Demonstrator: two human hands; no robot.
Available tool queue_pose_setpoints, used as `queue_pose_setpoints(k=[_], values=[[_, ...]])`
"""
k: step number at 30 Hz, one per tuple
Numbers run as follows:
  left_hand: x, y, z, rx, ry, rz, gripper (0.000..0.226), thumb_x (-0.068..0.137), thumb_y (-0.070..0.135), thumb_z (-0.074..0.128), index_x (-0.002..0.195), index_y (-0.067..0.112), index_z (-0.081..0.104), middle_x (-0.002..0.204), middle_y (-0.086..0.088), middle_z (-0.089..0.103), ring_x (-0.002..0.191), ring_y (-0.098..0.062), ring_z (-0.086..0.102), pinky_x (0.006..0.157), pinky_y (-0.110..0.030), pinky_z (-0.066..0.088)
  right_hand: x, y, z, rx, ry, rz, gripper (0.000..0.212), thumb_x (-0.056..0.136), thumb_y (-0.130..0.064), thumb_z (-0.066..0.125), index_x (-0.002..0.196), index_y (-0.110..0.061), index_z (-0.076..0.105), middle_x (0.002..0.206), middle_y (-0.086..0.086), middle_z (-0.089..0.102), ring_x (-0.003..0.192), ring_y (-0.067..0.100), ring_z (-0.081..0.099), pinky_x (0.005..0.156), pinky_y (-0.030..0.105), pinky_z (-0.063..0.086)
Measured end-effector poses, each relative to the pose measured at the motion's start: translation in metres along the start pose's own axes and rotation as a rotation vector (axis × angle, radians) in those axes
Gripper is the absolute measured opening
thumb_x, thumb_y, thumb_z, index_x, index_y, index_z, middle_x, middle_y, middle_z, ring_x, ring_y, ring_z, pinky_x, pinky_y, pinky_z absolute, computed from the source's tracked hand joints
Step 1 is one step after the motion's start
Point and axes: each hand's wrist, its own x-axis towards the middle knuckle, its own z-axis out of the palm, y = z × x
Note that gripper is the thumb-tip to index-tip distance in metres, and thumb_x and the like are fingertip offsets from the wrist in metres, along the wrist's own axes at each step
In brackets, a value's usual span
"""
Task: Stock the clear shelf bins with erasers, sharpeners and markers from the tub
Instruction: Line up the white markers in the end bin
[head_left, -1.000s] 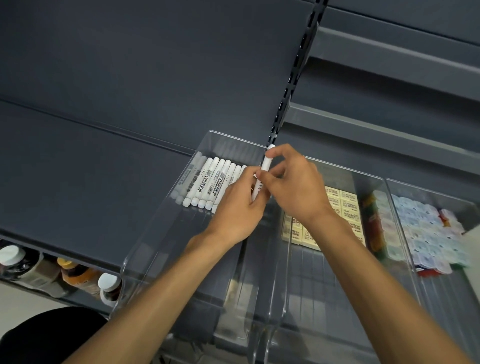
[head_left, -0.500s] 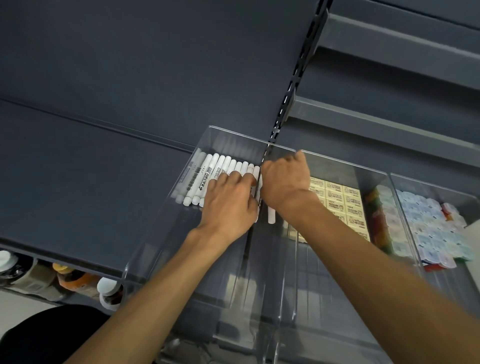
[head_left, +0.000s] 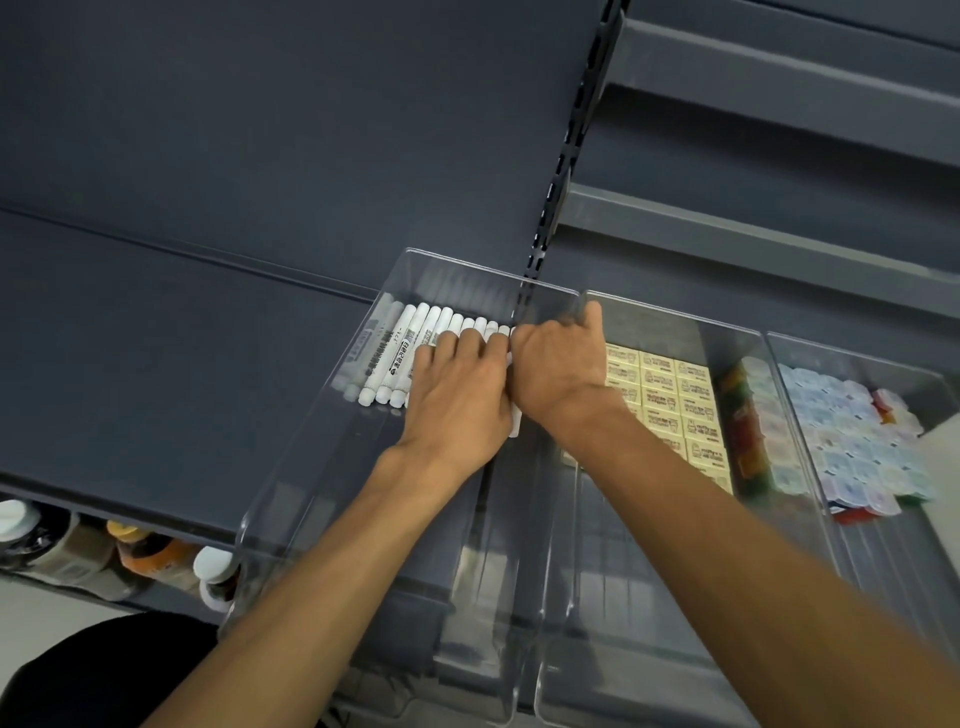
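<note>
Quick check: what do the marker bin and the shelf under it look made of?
Marker bin: clear rigid plastic, glossy; the shelf shows through its walls and its rims catch glare. Shelf: probably painted metal, dark grey, matte and even, with a slotted upright behind; not certain.

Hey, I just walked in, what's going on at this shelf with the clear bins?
A person is stocking white markers into the leftmost clear bin. The left hand lies flat on the row of markers. The right hand is at the row's right end, over one marker whose tip shows below the hands. Its fingers are hidden, so a grip cannot be confirmed. The next bin holds yellow erasers, and a third holds small white-topped packs.
</note>
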Motion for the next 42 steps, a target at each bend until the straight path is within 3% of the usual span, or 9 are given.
queue_pose_setpoints(k=[2, 5, 7, 9, 11, 14, 21, 37, 42], values=[[-0.003, 0.002, -0.001, -0.059, 0.008, -0.022, 0.034, 0.089, 0.013, 0.046, 0.123, 0.014, 0.049, 0.115, -0.005, 0.053, 0.108, -0.027, 0.046, 0.087, -0.034, 0.029, -0.007, 0.006, 0.002, 0.095, 0.078, 0.004, 0.026, 0.091, -0.02, 0.046, 0.115, -0.019, 0.057, 0.108, 0.001, 0.064, 0.116, 0.025, 0.047, 0.102, 0.04, 0.023], [-0.006, 0.002, -0.004, -0.194, 0.053, -0.023, 0.036, 0.092, 0.012, 0.047, 0.128, 0.015, 0.051, 0.118, -0.005, 0.057, 0.111, -0.027, 0.05, 0.095, -0.038, 0.035, -0.018, 0.027, 0.005, 0.623, 0.302, 0.091, 0.026, 0.091, -0.019, 0.051, 0.116, -0.021, 0.06, 0.116, 0.001, 0.061, 0.115, 0.024, 0.047, 0.095, 0.036, 0.029], [-0.009, 0.009, -0.013, -0.384, 0.105, -0.019, 0.034, 0.094, 0.013, 0.047, 0.127, 0.016, 0.053, 0.119, -0.003, 0.06, 0.111, -0.024, 0.054, 0.097, -0.042, 0.041, -0.03, 0.044, 0.003, 1.032, 0.331, 0.137, 0.024, 0.092, -0.02, 0.053, 0.115, -0.02, 0.061, 0.114, 0.001, 0.063, 0.111, 0.023, 0.054, 0.096, 0.036, 0.041], [-0.013, 0.023, -0.026, -0.567, 0.133, -0.034, 0.032, 0.098, 0.014, 0.047, 0.128, 0.018, 0.054, 0.122, 0.002, 0.06, 0.112, -0.016, 0.055, 0.097, -0.036, 0.043, -0.042, 0.061, -0.002, 1.195, 0.297, 0.17, 0.025, 0.093, -0.023, 0.056, 0.117, -0.019, 0.061, 0.116, 0.0, 0.064, 0.11, 0.02, 0.057, 0.095, 0.035, 0.046], [-0.014, 0.048, -0.039, -0.626, 0.111, -0.012, 0.033, 0.099, 0.014, 0.047, 0.13, 0.021, 0.054, 0.123, 0.006, 0.06, 0.112, -0.009, 0.054, 0.096, -0.028, 0.042, -0.057, 0.084, -0.005, 1.198, 0.271, 0.199, 0.028, 0.093, -0.029, 0.057, 0.12, -0.02, 0.06, 0.122, -0.001, 0.063, 0.113, 0.019, 0.056, 0.096, 0.034, 0.047], [-0.007, 0.093, -0.048, -0.592, 0.06, 0.081, 0.037, 0.097, 0.013, 0.05, 0.133, 0.021, 0.054, 0.122, 0.004, 0.058, 0.116, -0.013, 0.054, 0.1, -0.033, 0.042, -0.082, 0.12, -0.008, 1.153, 0.252, 0.236, 0.033, 0.093, -0.034, 0.057, 0.124, -0.022, 0.059, 0.127, -0.003, 0.062, 0.117, 0.019, 0.055, 0.095, 0.027, 0.042], [0.004, 0.21, -0.044, -0.529, -0.009, 0.244, 0.04, 0.096, 0.014, 0.051, 0.136, 0.018, 0.053, 0.131, -0.003, 0.057, 0.125, -0.018, 0.051, 0.105, -0.033, 0.038, -0.163, 0.231, -0.014, 1.073, 0.422, 0.358, 0.031, 0.092, -0.032, 0.06, 0.12, -0.021, 0.061, 0.124, -0.005, 0.064, 0.115, 0.015, 0.056, 0.094, 0.028, 0.042], [-0.017, 0.457, 0.005, -0.454, -0.3, 0.697, 0.037, 0.096, 0.021, 0.054, 0.133, 0.025, 0.052, 0.128, 0.001, 0.058, 0.116, -0.02, 0.053, 0.098, -0.033, 0.042, -0.339, 0.433, 0.074, 0.943, 0.121, 0.73, 0.035, 0.095, -0.033, 0.057, 0.128, -0.023, 0.054, 0.133, 0.005, 0.053, 0.099, 0.018, 0.054, 0.078, 0.026, 0.041], [-0.004, 0.509, 0.054, -0.236, -0.505, 0.709, 0.048, 0.093, 0.029, 0.058, 0.139, 0.026, 0.047, 0.137, -0.007, 0.051, 0.125, -0.029, 0.048, 0.104, -0.042, 0.04, -0.347, 0.472, 0.114, 0.878, 0.022, 0.797, 0.035, 0.097, -0.029, 0.052, 0.132, -0.023, 0.051, 0.137, 0.007, 0.052, 0.114, 0.024, 0.055, 0.088, 0.028, 0.04]])
